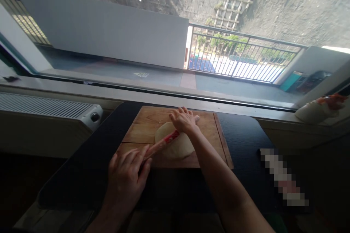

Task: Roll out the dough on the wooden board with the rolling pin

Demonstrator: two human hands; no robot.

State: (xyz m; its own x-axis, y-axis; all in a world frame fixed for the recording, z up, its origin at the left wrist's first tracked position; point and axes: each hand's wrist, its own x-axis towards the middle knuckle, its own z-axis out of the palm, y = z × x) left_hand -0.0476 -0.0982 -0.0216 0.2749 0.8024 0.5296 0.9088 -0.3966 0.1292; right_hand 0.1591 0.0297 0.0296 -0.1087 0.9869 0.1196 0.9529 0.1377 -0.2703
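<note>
A pale, flattened round of dough [179, 149] lies on a wooden board [210, 142]. Across it, at a slant, runs a slim rolling pin [161, 145] with a red-marked middle. My left hand [129, 165] is closed over the pin's near end, at the board's front left edge. Toward the far end, my right hand [184, 120] presses on the pin with its palm, its fingers bent forward over it; the pin's tip shows just beyond. My right forearm crosses above the right side of the dough and hides part of it.
The board rests on a dark table [243, 142] with cut-off corners. A white radiator [90, 114] stands at the left, beside the window sill [164, 96]. A blurred-out flat item [283, 176] lies at the table's right. A pale pot [311, 112] sits on the sill.
</note>
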